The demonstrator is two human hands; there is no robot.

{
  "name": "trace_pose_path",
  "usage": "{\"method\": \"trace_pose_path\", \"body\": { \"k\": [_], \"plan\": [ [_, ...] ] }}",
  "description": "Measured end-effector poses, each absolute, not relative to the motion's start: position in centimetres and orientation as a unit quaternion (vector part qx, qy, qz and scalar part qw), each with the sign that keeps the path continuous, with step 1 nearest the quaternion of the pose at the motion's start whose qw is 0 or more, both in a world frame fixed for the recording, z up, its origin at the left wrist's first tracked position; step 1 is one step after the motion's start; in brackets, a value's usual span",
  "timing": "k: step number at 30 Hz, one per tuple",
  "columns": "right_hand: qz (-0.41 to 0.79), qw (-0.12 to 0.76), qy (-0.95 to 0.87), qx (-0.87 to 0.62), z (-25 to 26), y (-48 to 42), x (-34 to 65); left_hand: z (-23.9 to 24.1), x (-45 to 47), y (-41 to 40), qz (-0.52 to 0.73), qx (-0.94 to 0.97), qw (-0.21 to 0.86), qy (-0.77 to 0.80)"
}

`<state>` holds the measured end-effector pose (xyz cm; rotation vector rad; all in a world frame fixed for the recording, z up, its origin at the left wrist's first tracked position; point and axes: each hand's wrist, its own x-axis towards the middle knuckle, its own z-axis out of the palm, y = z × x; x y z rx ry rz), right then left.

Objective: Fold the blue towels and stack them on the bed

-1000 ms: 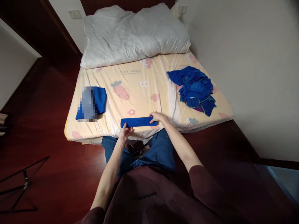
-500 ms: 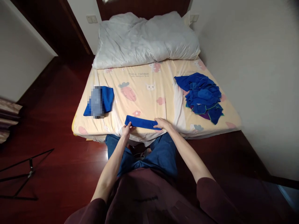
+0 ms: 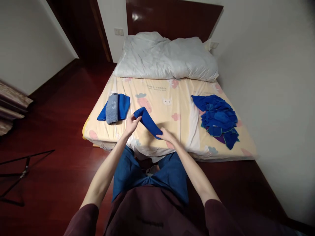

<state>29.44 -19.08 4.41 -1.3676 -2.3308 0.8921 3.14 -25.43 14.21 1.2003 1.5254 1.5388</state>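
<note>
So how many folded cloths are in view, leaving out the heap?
3: a blue strip held between left hand and right hand, a blue cloth on the bed's left side, a grey cloth on it. That stack may hide more.

Two hands, left hand (image 3: 131, 124) and right hand (image 3: 167, 135), both gripping one blue strip (image 3: 147, 122). One bed (image 3: 177, 98). One white duvet (image 3: 167, 57), bunched at its head. One headboard (image 3: 172, 19). One grey cloth (image 3: 112, 112), lying on one folded blue cloth (image 3: 123, 105) at the bed's left side. One heap (image 3: 218, 118) of blue cloths at the right side, too tangled to count, with one purple piece (image 3: 220, 139) showing under it. Two wall plates: left plate (image 3: 119, 31) and right plate (image 3: 213, 45), flanking the headboard. One black stand (image 3: 14, 170) on the floor.
</note>
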Motion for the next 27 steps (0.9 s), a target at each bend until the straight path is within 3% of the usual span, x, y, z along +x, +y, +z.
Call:
{"method": "trace_pose_path", "body": {
  "k": [5, 9, 27],
  "plan": [
    [0.404, 0.217, -0.760, -0.460, 4.9, -19.1, 20.2, 20.2, -1.0, -24.9, 0.543, 0.549, 0.246, 0.586],
    [0.404, 0.222, -0.746, -0.480, 4.2, -18.9, 13.4, 22.4, -3.9, -24.8, 0.499, 0.590, 0.213, 0.598],
    [0.452, 0.174, -0.760, -0.433, 0.7, -16.8, 1.2, 18.8, -12.2, -24.5, 0.507, 0.493, 0.169, 0.686]
  ]
}}
